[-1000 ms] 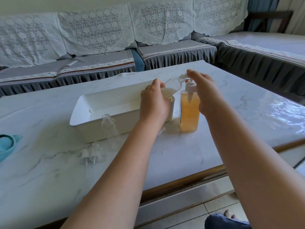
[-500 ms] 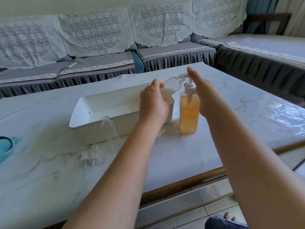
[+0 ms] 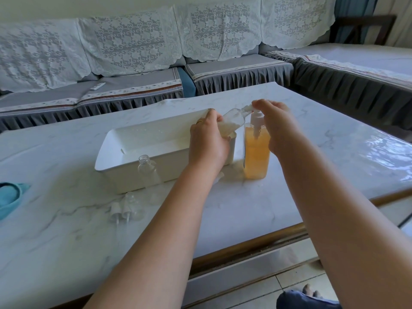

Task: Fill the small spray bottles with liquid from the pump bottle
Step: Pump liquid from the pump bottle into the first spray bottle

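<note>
Since the earlier frame the right hand (image 3: 281, 128) has curled forward over the pump head (image 3: 256, 114), its fingertips now bent down at the top of the pump, where before the fingers stood straighter above it. That hand rests on the pump bottle (image 3: 256, 152), which stands upright on the marble table (image 3: 312, 175) and holds orange liquid almost to its shoulder.

The left hand (image 3: 207, 141) grips a small spray bottle (image 3: 234, 118), tilted so its open neck points up and right to the pump's spout (the neck sits just under the right fingertips). Pale liquid lies in the bottle's lower part, near the left fingers. The two hands are close together, with the pump bottle just right of the left hand.

Behind the left hand sits a white tray (image 3: 124, 150). A second small bottle (image 3: 148, 168), uncapped and clear, stands against the tray's near wall. Two spray caps (image 3: 120, 209) lie on the table in front of it, beside another clear bottle (image 3: 133, 206) lying down.
</note>
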A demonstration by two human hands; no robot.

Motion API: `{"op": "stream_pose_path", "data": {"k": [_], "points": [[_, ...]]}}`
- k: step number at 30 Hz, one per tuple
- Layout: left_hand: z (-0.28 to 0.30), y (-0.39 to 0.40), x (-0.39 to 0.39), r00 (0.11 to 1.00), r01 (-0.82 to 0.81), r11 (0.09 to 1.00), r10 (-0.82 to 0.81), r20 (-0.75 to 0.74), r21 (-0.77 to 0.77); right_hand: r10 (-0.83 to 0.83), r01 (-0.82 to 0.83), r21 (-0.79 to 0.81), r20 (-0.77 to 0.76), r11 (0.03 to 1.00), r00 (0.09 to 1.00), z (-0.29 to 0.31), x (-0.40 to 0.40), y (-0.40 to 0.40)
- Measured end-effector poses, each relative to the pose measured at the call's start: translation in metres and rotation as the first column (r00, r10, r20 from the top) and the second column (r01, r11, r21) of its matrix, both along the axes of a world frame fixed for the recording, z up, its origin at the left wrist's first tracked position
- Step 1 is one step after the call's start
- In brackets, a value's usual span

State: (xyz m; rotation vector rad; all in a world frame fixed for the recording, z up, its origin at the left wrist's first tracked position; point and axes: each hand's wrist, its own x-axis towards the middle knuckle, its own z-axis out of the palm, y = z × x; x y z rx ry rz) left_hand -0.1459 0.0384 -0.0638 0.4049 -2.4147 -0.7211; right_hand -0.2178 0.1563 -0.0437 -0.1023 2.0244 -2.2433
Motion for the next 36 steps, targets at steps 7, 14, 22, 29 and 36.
{"op": "stream_pose_path", "data": {"k": [7, 14, 22, 29, 36], "points": [[0.0023, 0.0018, -0.0004, 1.0, 0.003, 1.0, -0.003, -0.015, 0.012, 0.09, -0.09, 0.015, 0.021, 0.996, 0.996, -0.0017, -0.0031, 0.0056], [0.0041, 0.0022, -0.0008, 0.999, 0.004, 1.0, -0.003, -0.032, 0.025, 0.083, -0.083, 0.02, 0.008, 0.996, 0.997, -0.0055, -0.0049, 0.0029], [0.0037, 0.0025, -0.0014, 1.0, 0.005, 1.0, -0.004, -0.031, 0.027, 0.09, -0.09, 0.024, 0.003, 0.996, 0.996, -0.0037, -0.0051, 0.0043], [0.0004, 0.0007, -0.0001, 1.0, 0.003, 1.0, -0.003, 0.003, 0.014, -0.033, 0.03, -0.08, -0.028, 0.996, 0.999, -0.0065, -0.0042, -0.001], [0.0019, 0.0018, -0.0003, 1.0, 0.01, 1.0, -0.009, -0.019, 0.025, 0.042, -0.042, -0.004, -0.049, 0.999, 0.998, -0.0039, -0.0003, 0.0029]]}}
